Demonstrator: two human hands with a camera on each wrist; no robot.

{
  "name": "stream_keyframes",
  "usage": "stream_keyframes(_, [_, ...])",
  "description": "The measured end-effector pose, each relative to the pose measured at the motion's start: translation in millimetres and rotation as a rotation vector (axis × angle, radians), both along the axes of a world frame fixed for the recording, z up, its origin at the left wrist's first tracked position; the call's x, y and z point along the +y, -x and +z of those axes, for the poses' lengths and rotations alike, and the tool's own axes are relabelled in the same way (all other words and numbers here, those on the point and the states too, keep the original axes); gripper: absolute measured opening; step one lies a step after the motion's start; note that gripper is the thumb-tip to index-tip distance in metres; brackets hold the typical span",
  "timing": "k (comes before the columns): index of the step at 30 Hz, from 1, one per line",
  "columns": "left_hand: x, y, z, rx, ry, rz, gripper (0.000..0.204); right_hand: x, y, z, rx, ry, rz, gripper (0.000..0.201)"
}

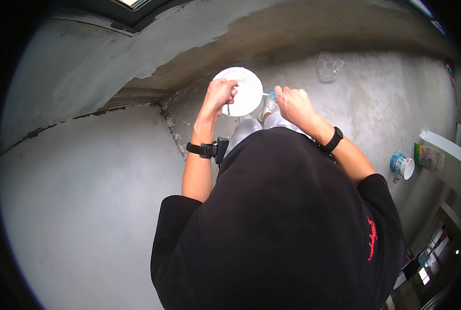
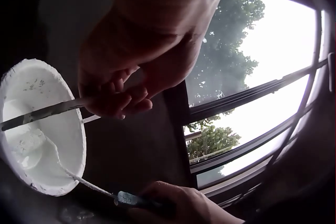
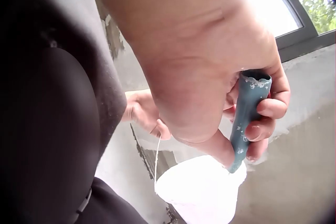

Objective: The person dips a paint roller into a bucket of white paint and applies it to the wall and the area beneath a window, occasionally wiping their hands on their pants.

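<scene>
In the head view a white bucket (image 1: 251, 85) stands in front of my legs, with white paste inside. My right hand (image 1: 296, 105) grips the blue handle of a trowel (image 3: 247, 116). From that handle a thin, white-smeared shank runs over the rim, its far end in the paste. My left hand (image 1: 219, 95) is at the bucket's left side, fingers curled round a long grey strip (image 2: 44, 112) with white smears, seen edge-on across the bucket mouth. The bucket's thin white handle (image 3: 156, 163) runs up to this hand.
On the floor to the right lie a blue-and-white tub (image 1: 402, 164) and a green printed bag (image 1: 427, 156). A clear plastic bag (image 1: 329, 67) is beyond the bucket. A partly coated wall (image 1: 189, 46) runs along the back, with a window (image 2: 252, 77) above it.
</scene>
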State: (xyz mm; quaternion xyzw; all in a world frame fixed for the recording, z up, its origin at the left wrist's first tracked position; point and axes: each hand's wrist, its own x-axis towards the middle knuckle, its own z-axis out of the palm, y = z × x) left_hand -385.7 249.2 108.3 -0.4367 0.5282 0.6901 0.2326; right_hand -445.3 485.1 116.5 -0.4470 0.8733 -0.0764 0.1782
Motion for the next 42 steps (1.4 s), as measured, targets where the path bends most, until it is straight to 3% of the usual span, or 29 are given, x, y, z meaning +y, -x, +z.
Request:
stream_keyframes(3, [7.0, -4.0, -11.6, 0.052, -0.127, -0.081, 0.014, 9.1, -18.9, 4.6, -0.035, -0.12, -0.066, 0.007])
stream_keyframes(11, [39.2, 7.8, -20.7, 0.068, -0.232, -0.279, 0.012, 24.1, -39.4, 2.5, -0.06, -0.139, -0.131, 0.007])
stream_keyframes(17, [70.3, 40.7, -14.5, 0.031, -0.147, -0.322, 0.012, 52.0, -31.5, -17.5, -0.095, -0.138, -0.227, 0.022])
stream_keyframes(20, [99.3, 61.4, -24.8, 0.086, 0.014, -0.35, 0.012, 102.5, -21.2, -5.7, -0.058, -0.122, -0.275, 0.023])
stream_keyframes(23, [110.8, 93.4, -30.4, 0.055, 0.008, -0.373, 0.013, 122.3, -2.1, 11.2, -0.083, -0.192, -0.347, 0.023])
stream_keyframes(29, [219.5, 133.1, -10.4, 0.183, 0.055, -0.561, 0.016, 211.6, 0.1, 23.8, 0.002, -0.162, -0.518, 0.023])
stream_keyframes(30, [208.5, 155.1, -34.0, 0.135, 0.047, -0.612, 0.017, 193.2, 20.9, 8.6, -0.05, -0.203, -0.546, 0.023])
stream_keyframes(32, [231.0, 177.5, -46.0, 0.143, 0.056, -0.672, 0.02, 205.7, 35.5, 2.3, -0.057, -0.246, -0.594, 0.023])
stream_keyframes(42, [389.2, 242.5, -44.9, 0.282, -0.018, -0.925, 0.024, 328.6, 69.2, 57.1, -0.019, -0.432, -0.847, 0.017])
